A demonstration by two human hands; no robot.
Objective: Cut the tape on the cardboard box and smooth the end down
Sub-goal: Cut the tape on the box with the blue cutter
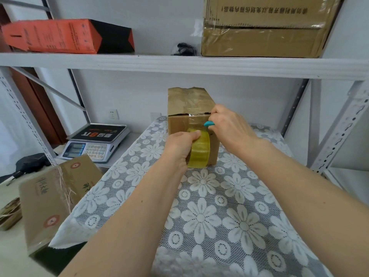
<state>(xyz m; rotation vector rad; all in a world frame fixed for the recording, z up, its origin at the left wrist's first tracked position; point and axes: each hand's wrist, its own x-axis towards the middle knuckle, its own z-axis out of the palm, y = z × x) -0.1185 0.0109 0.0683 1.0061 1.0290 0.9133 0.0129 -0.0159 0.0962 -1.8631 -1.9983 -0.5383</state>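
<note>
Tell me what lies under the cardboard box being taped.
The cardboard box stands on a lace cloth with white flowers. The left hand with the tape roll covers its lower front; what lies beneath the cloth cannot be seen.

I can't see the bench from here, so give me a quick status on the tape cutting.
Left hand gripping tape roll against cardboard box. Right hand holds teal cutter at the tape. Not yet smoothed. Nothing in the way.
</note>
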